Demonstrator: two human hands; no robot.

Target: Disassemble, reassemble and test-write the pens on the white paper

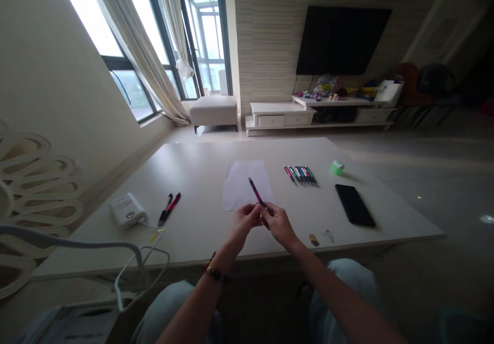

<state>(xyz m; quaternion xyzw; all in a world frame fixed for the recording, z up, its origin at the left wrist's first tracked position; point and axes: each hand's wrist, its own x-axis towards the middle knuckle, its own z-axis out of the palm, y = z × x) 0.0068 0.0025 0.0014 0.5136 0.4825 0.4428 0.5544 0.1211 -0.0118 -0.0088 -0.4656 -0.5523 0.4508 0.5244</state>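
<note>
In the head view we look down over a white table [193, 166], where our left hand [247, 216] and right hand [278, 221] meet at the near end of a sheet of paper [245, 179]. Both are drawn in narrow, fingers closed about the lower part of a dark pen with a magenta barrel [255, 190]; it tilts up and leftward above the paper, its lower end hidden by our fingers. Right of the sheet we see a row of pens [303, 175], a small green box [337, 167] and a black smartphone [354, 205]. To the left lie two more pens [169, 209], beside a white device [127, 211] with a cable [159, 226].
</note>
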